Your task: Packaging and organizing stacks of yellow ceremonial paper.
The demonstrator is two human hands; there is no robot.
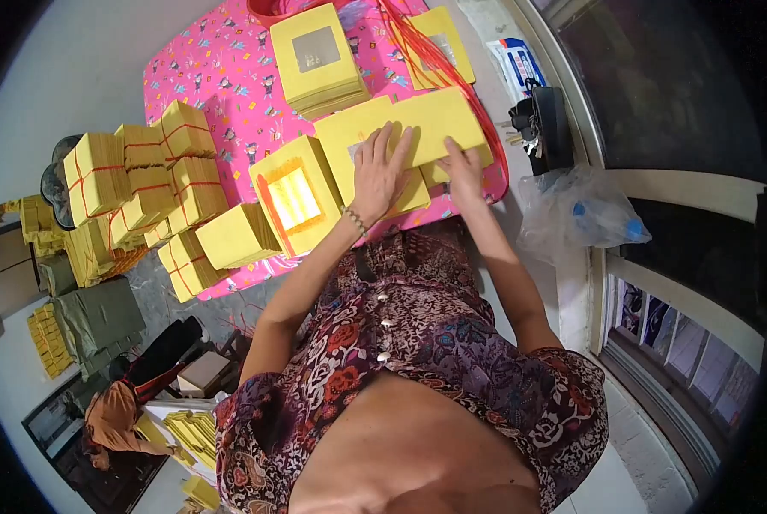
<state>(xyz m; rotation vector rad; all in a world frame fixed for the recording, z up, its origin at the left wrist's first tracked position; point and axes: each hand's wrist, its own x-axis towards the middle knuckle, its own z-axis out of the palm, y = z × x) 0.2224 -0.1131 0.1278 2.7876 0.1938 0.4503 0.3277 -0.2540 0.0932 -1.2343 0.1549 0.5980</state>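
The left hand (378,170) lies open, fingers spread flat on a yellow paper stack (405,133) near the front edge of the pink patterned table (220,77). The right hand (463,164) presses the same stack with curled fingers at its near edge. Just left stands an orange-edged stack (298,195); tied yellow bundles (148,184) pile farther left, red strings (426,56) behind.

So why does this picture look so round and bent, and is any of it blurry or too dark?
Head view: a fisheye lens bows straight edges such as the window frame and leaves black corners. Light is soft and even, with faint shadows on the pink table cover. The left hand and right hand on the yellow paper stack are fairly sharp; detail softens toward the rim, and the window glass is dark.
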